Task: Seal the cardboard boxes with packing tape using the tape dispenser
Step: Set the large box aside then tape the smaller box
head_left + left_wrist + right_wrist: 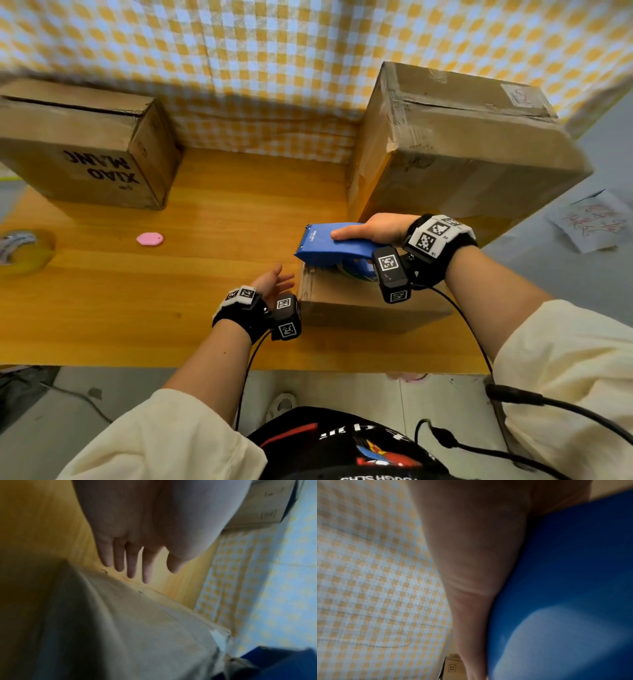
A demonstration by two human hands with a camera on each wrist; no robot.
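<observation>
Taping step: right hand (371, 229) grips the blue tape dispenser (329, 246) atop the small box (363, 301) at the table's (205, 222) front right; left hand (274, 282) hovers beside, fingers spread; next, it likely steadies the box

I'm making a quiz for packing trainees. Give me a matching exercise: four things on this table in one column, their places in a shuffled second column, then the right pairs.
Things:
1. tape dispenser
2. pink tag
3. tape roll
4. printed box

Places:
A. table's far left edge
B. back left corner
C. in the right hand, atop the small box
D. on bare wood, left of centre

Pairs: 1-C, 2-D, 3-A, 4-B
</observation>
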